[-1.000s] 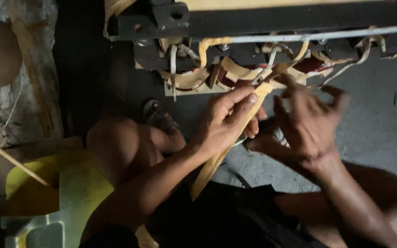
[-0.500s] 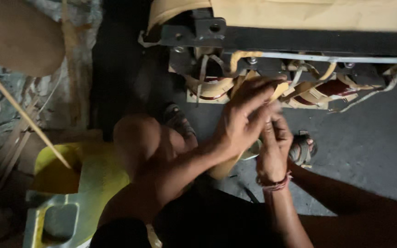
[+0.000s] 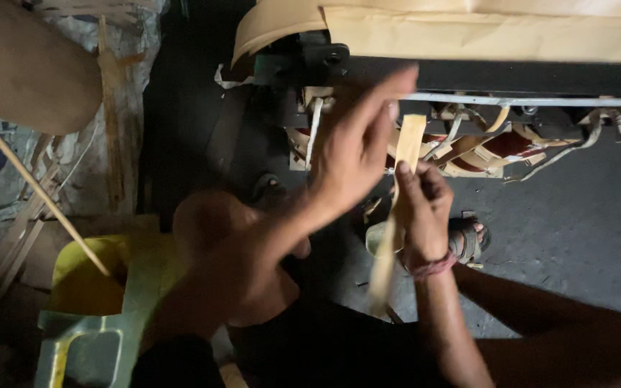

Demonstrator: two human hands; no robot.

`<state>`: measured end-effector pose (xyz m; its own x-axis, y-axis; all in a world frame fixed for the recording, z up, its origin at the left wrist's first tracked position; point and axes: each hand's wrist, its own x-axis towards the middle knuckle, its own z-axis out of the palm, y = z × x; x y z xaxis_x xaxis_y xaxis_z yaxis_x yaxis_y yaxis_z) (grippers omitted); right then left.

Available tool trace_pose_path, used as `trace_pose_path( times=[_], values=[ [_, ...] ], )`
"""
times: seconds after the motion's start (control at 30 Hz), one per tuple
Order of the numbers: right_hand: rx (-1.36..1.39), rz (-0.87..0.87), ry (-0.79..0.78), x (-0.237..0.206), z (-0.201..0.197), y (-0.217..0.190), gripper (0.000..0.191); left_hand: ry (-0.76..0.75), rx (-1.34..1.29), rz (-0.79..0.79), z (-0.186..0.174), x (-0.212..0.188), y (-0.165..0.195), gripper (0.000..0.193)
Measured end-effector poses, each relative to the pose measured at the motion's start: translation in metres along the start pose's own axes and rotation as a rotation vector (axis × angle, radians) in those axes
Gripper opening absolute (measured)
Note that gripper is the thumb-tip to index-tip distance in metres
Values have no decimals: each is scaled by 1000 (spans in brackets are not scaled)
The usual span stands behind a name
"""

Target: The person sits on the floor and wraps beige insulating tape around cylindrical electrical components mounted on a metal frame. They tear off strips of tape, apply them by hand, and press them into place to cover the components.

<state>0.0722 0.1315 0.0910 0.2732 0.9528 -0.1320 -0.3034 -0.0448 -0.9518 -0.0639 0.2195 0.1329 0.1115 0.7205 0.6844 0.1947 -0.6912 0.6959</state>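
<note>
Nearest the camera, the right hand (image 3: 422,208) is pinching a long, flat, pale tan strip (image 3: 405,154) of what looks like stiff paper or card between thumb and fingers, so those fingers are clenching on the strip about midway along its length. The strip's long axis is running nearly upright in the view, leaning slightly: its lower end is hanging down past the wrist toward the person's lap, and its squared upper end is rising above the fingertips toward the dark machine frame (image 3: 512,75). A reddish band (image 3: 433,267) is circling that wrist.

Just beside it on the left, the left hand (image 3: 353,154) is hovering with fingers stretched out and loose, gripping nothing that can be made out; its fingertips are lying close to the strip's upper part, but whether they are touching it is unclear. The right hand is the nearer one to the strip, already holding it.

Farther off, behind both hands, similar tan strips (image 3: 483,144) are weaving in and out among reddish-brown windings under the frame, and a broad sheet of tan paper (image 3: 483,32) is draping over the top. Off to the left, a yellow plastic stool (image 3: 84,287) is standing on the floor.
</note>
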Motion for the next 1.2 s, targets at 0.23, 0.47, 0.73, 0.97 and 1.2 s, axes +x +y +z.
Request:
trace_pose_path(
  times=[0.23, 0.47, 0.73, 0.97, 1.2],
  values=[
    [-34, -84, -84, 53, 12, -14, 22, -254, 295, -127, 5, 57, -47, 50],
    [-36, -122, -111, 62, 23, -14, 22, -249, 29, -232, -9, 56, -40, 32],
    [-37, -120, -138, 59, 22, -13, 23, -305, -25, -94, -25, 57, -38, 30],
    [-147, -153, -123, 58, 19, -7, 28, -442, 207, 61, -14, 50, -50, 18],
    [-166, -176, -131, 61, 15, 4, 33, -492, 289, 138, -21, 51, -50, 21]
  ],
)
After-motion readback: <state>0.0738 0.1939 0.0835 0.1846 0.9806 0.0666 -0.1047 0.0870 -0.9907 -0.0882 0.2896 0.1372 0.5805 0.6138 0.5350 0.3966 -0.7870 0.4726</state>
